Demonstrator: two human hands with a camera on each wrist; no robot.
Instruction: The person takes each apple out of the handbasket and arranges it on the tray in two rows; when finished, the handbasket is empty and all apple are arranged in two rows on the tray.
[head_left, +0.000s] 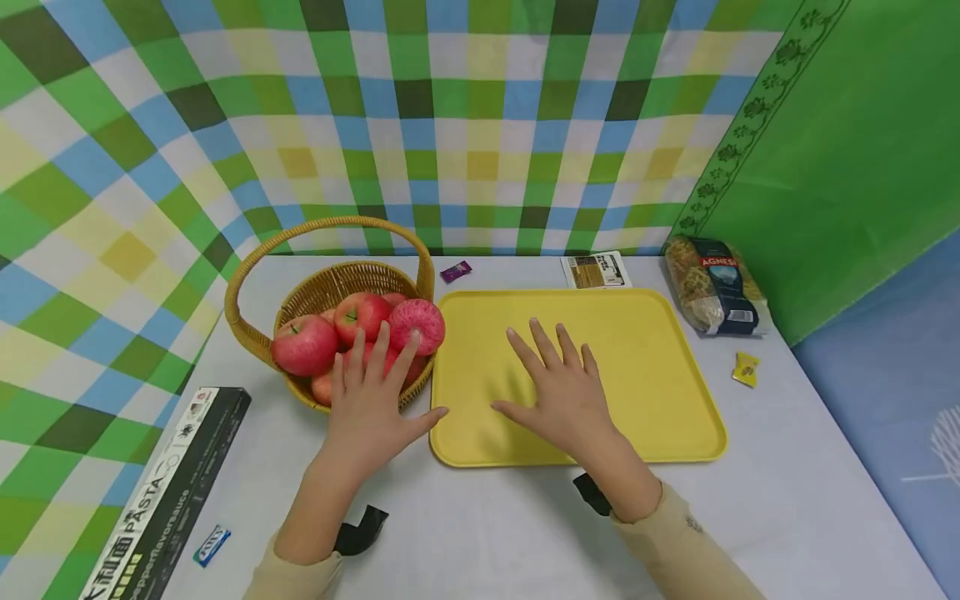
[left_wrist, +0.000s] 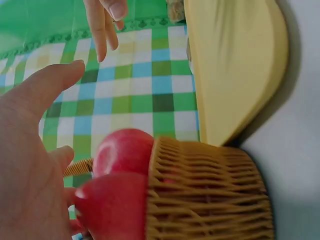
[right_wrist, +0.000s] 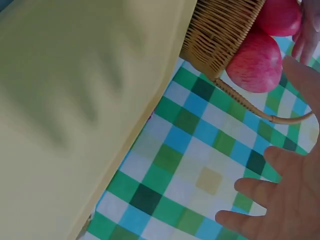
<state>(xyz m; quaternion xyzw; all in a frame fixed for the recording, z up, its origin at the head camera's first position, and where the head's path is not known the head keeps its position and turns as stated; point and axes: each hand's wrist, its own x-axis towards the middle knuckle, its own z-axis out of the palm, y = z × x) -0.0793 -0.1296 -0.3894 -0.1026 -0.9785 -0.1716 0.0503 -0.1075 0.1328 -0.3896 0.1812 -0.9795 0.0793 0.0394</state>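
Observation:
A woven basket with a hoop handle holds several red apples at the table's left. My left hand hovers over the basket's near rim with its fingers spread and straight, holding nothing. In the left wrist view, the palm sits just beside the apples and basket wall. My right hand is spread flat above the empty yellow tray, its shadow on the tray. The right wrist view shows the tray, basket and an apple.
A black pasta box and a small blue packet lie at the near left. A bag of pasta, a yellow candy, a card and a purple candy lie around the tray. Checked cloth hangs behind.

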